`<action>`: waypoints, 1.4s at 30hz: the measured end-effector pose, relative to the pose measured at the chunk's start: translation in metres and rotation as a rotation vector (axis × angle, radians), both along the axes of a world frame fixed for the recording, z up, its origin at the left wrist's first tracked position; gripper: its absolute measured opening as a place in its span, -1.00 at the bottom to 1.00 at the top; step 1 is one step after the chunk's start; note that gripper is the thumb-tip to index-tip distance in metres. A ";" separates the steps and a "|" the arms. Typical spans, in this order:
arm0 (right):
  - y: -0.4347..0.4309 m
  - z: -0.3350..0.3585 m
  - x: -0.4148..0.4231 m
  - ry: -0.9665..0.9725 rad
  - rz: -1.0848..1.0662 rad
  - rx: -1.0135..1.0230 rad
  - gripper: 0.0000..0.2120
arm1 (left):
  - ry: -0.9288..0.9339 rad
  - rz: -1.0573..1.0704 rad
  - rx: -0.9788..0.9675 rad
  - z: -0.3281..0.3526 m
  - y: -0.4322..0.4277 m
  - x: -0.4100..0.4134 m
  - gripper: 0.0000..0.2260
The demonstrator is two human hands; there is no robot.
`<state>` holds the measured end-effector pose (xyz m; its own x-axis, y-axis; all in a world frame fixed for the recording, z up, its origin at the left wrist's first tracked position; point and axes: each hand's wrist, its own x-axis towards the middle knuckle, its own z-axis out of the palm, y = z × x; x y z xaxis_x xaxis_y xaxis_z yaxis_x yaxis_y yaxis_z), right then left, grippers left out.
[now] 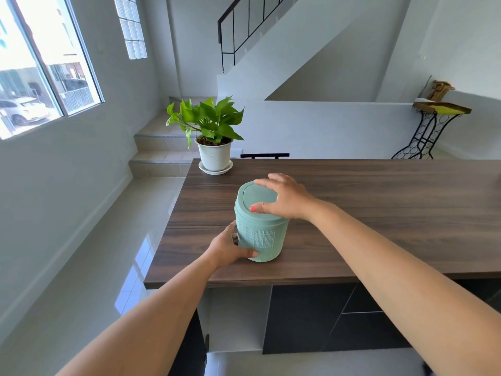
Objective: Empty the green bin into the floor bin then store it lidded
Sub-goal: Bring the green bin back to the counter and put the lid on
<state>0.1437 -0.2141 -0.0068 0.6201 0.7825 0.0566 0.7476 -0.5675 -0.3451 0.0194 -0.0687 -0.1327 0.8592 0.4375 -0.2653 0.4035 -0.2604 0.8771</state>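
The green bin [260,232] stands upright on the dark wood counter [379,213], near its front left corner. Its lid [257,203] sits on top, tilted slightly toward the left. The left hand [229,246] wraps the lower left side of the bin, thumb pressed along the base and the fingers [235,236] curled around the far side, partly hidden. The right hand [284,198] rests over the lid from the right, fingers spread across the top and thumb against the lid's rim. A potted plant [210,131] on a saucer stands behind the bin, well apart, at the counter's far left corner.
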 end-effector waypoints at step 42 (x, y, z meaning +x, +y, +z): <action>-0.054 -0.095 -0.006 1.131 -0.091 0.568 -0.04 | -0.163 0.137 -0.293 0.029 -0.010 -0.026 -0.24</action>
<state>0.1373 -0.2682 -0.1014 0.5919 0.7739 -0.2252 -0.1562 -0.1640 -0.9740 -0.0071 -0.0784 -0.1034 0.8392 0.4769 -0.2612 0.2662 0.0585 0.9621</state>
